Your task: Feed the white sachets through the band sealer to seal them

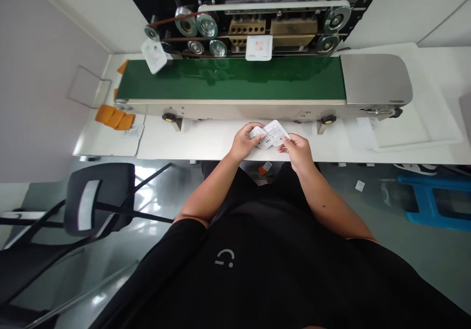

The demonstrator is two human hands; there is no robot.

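Observation:
Both my hands are at the near edge of a white table (pixel 206 142), in front of a sealing machine. My left hand (pixel 243 142) is closed on a small white printed pouch (pixel 259 138). My right hand (pixel 297 150) pinches a second white pouch (pixel 276 132), which overlaps the first. On the machine's green conveyor belt (pixel 235 79), a white pouch (pixel 259 47) stands in the sealing track at the back. Another white pouch (pixel 153 55) tilts at the belt's left end.
A steel plate (pixel 375 78) caps the belt's right end. Orange pieces (pixel 115 117) lie on the table at left, by a clear plastic box (pixel 88 86). A black chair (pixel 99 201) stands lower left, a blue stool (pixel 434 199) at right. Small pouches (pixel 359 185) lie on the floor.

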